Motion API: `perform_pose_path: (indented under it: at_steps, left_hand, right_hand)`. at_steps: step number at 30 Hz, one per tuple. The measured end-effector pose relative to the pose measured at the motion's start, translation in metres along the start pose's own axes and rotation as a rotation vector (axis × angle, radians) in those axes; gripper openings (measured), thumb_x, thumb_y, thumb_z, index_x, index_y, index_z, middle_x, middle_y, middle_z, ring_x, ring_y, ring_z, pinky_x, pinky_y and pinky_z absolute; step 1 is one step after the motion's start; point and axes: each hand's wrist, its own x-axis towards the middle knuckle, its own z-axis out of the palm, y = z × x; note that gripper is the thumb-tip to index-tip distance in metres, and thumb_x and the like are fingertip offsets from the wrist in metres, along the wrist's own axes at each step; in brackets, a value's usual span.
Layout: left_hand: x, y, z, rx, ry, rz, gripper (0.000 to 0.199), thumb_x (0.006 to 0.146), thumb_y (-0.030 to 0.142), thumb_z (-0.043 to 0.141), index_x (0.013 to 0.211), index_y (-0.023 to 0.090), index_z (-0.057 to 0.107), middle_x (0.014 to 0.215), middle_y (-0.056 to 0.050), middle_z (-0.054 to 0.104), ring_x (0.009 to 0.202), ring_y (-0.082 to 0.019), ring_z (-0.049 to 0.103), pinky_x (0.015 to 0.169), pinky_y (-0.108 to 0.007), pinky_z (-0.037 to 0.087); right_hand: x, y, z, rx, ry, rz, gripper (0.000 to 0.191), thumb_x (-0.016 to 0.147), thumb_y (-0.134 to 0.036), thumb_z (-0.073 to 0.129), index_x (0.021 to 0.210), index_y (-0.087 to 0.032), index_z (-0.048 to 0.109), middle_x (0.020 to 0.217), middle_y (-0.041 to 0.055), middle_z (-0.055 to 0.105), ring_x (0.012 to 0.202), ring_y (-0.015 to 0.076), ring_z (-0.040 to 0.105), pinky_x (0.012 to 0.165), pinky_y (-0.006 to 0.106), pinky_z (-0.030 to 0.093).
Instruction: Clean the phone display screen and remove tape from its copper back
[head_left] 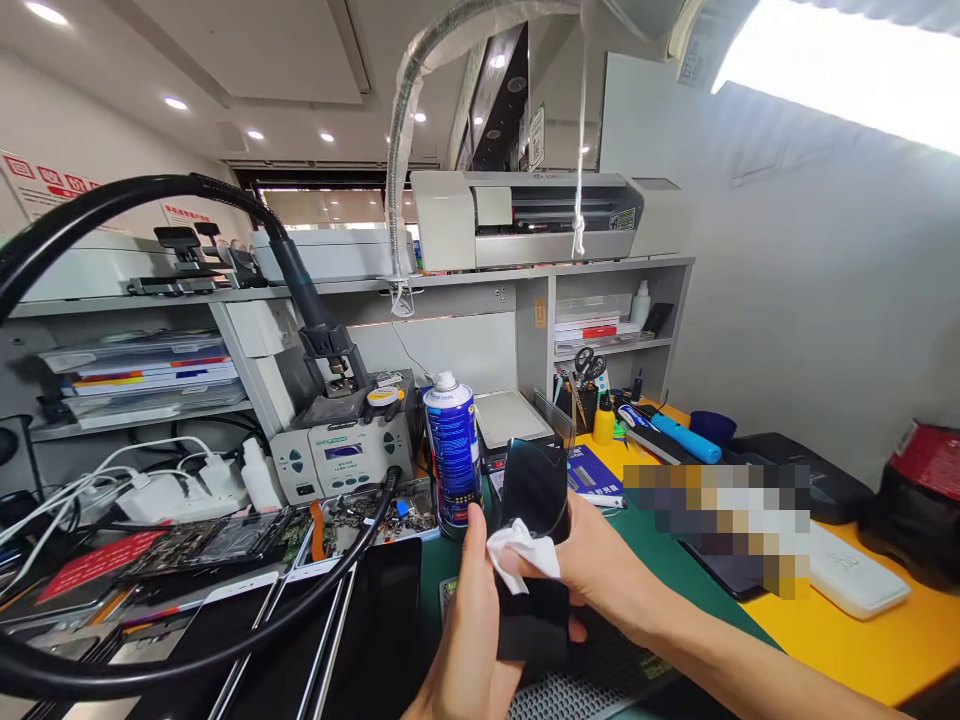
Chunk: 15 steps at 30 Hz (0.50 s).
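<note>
A black smartphone (534,480) stands tilted upright in front of me, its dark glossy face towards the camera. My left hand (474,625) supports it from the left and from below; the thumb points up along its edge, and fingertips show at the far side. My right hand (589,550) is closed on a white cloth or tissue (536,553), which lies against the phone's face and covers its middle. Just beyond my left thumb stands a blue spray can (452,450) with a white nozzle. A dark perforated mat (577,690) lies beneath the hands.
Phones, panels and circuit boards (255,545) crowd the left side, crossed by a thick black hose (300,640). Behind are a grey hot-air station (341,460) and a shelf (622,265). On the yellow tabletop (847,650) at right are a white power bank (859,575) and a blurred-out patch.
</note>
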Motion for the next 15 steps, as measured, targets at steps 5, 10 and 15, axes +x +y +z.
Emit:
perform_pose_path:
  at_steps: [5,10,15]
  left_hand:
    - [0.0,-0.005,0.001,0.133,0.049,-0.043,0.074,0.089,0.073,0.027,0.115,0.015,0.064,0.094,-0.01,0.071,0.059,-0.015,0.062,0.061,-0.028,0.045]
    - [0.004,-0.006,-0.008,0.175,0.027,-0.028,0.074,0.087,0.075,0.031,0.104,0.012,0.067,0.072,-0.007,0.067,0.06,-0.018,0.062,0.064,-0.03,0.046]
    - [0.004,-0.002,-0.013,0.099,0.022,0.007,0.069,0.09,0.071,0.033,0.118,0.014,0.062,0.083,-0.008,0.071,0.071,-0.021,0.064,0.07,-0.032,0.048]
  right_hand:
    - [0.009,-0.002,-0.011,0.003,0.208,-0.031,0.042,0.08,-0.055,0.071,0.095,-0.019,0.057,0.068,-0.0051,0.056,0.045,0.005,0.044,0.034,0.013,0.032]
    - [0.005,-0.006,-0.01,-0.01,0.073,0.002,0.044,0.071,-0.045,0.081,0.097,-0.02,0.057,0.072,-0.0043,0.061,0.045,0.0073,0.05,0.033,0.015,0.037]
    - [0.0,-0.002,-0.003,-0.019,-0.064,0.017,0.056,0.063,-0.035,0.088,0.105,-0.023,0.053,0.082,-0.0028,0.067,0.052,0.0126,0.059,0.035,0.02,0.049]
